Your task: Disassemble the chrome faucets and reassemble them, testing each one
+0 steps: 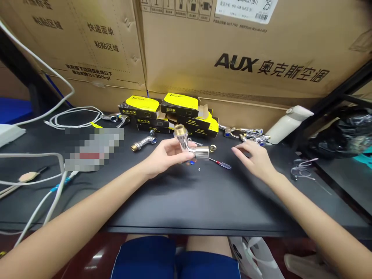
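Observation:
My left hand point(167, 157) is closed around a chrome angle valve body point(186, 143), raised over the desk. Its brass threaded end points up and a smooth chrome barrel points right. Over on the right, my right hand point(255, 161) has its thumb apart from the fingers, and I see nothing in it. Just beyond it lie several chrome valve parts point(252, 135), partly hidden by the fingers. Between my hands are a small screwdriver point(221, 164), a brass ring point(213, 148) and a blue cap point(192, 163). Another chrome and brass valve point(143, 142) lies left of my left hand.
Yellow and black boxes point(180, 104) are stacked at the back, before large cardboard cartons point(232, 46). A white bottle point(286, 124) leans at the right, near tangled earphones point(303, 169). White cables point(62, 174) run across the left side. A blurred-out object point(94, 149) lies there too.

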Demonstrator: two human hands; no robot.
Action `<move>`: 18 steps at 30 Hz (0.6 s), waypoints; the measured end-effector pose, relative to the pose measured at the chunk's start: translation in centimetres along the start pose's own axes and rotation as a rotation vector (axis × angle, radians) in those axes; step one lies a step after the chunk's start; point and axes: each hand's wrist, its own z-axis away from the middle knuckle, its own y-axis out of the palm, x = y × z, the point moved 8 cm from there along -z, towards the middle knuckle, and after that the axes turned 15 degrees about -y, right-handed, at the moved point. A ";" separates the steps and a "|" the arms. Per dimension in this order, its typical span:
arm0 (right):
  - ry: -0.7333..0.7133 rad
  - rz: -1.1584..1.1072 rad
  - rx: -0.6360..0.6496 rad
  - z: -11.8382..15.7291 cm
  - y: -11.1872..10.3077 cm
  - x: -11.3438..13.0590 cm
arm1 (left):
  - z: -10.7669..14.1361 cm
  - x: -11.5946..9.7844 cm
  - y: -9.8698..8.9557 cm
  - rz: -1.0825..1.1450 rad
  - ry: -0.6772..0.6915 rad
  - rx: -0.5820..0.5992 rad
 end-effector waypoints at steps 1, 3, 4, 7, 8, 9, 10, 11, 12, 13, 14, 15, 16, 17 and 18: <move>0.128 -0.256 0.002 -0.4 0.8 1.0 | 0.3 -0.7 -0.1 -0.118 0.102 -0.048; 0.436 -0.832 0.176 -0.6 4.4 4.0 | 1.3 -2.4 0.0 -0.361 0.369 -0.168; 0.532 -1.065 0.320 -0.5 6.1 6.3 | 2.0 -3.2 0.2 -0.466 0.507 -0.220; 0.608 -1.449 0.412 -1.9 8.1 10.6 | 3.6 -4.3 1.4 -0.699 0.792 -0.269; 0.586 -1.487 0.361 -2.5 8.3 10.9 | 3.9 -4.4 1.8 -0.767 0.847 -0.263; 0.548 -1.485 0.295 -3.2 8.3 10.9 | 4.1 -4.4 2.1 -0.836 0.889 -0.257; 0.501 -1.456 0.229 -3.7 8.2 10.8 | 4.3 -4.3 2.5 -0.898 0.918 -0.252; 0.459 -1.411 0.166 -4.0 8.1 10.6 | 4.3 -4.2 2.7 -0.944 0.935 -0.249; 0.421 -1.359 0.109 -4.1 7.9 10.4 | 4.3 -4.0 2.8 -0.967 0.931 -0.243; 0.387 -1.310 0.059 -4.1 7.7 10.2 | 4.1 -3.9 2.8 -0.963 0.898 -0.242; 0.352 -1.271 0.019 -4.0 7.5 10.2 | 3.8 -3.8 2.6 -0.940 0.838 -0.252; 0.314 -1.239 -0.016 -4.0 7.2 10.1 | 3.4 -3.7 2.3 -0.900 0.757 -0.270; 0.272 -1.200 -0.052 -3.9 6.9 10.1 | 3.0 -3.5 2.0 -0.843 0.660 -0.286; 0.219 -1.150 -0.086 -3.8 6.4 10.1 | 2.5 -3.1 1.6 -0.770 0.554 -0.294; 0.161 -1.092 -0.117 -3.7 5.9 10.1 | 2.0 -2.7 1.3 -0.687 0.447 -0.284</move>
